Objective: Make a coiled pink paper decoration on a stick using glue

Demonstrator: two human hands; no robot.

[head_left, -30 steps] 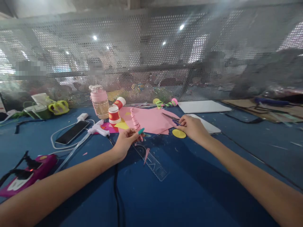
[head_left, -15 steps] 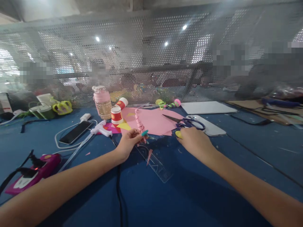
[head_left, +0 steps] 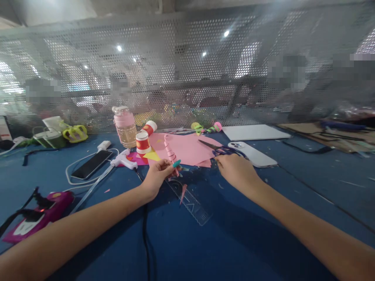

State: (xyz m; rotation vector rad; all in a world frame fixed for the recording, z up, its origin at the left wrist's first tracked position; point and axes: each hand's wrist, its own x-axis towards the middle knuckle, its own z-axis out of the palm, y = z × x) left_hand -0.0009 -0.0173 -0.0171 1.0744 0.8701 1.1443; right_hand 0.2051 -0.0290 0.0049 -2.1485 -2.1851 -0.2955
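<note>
My left hand pinches the lower end of a coiled pink paper strip, which stands tilted above the table. My right hand is closed at the handles of the dark blue scissors, whose blades point left over pink paper sheets. Part of the handles is hidden by the fingers. Between the hands, a clear ruler lies on the blue table with a pink paper scrap on it.
A white glue gun, a black phone, two red-and-white cups and a pink-topped bottle are at the left. A magenta power strip sits nearer. A white phone lies right, below a white slab.
My right hand has moved slightly left and up onto the scissors' handles, its fingers closing on them. My left hand still holds the pink coil. The view has shifted slightly.
</note>
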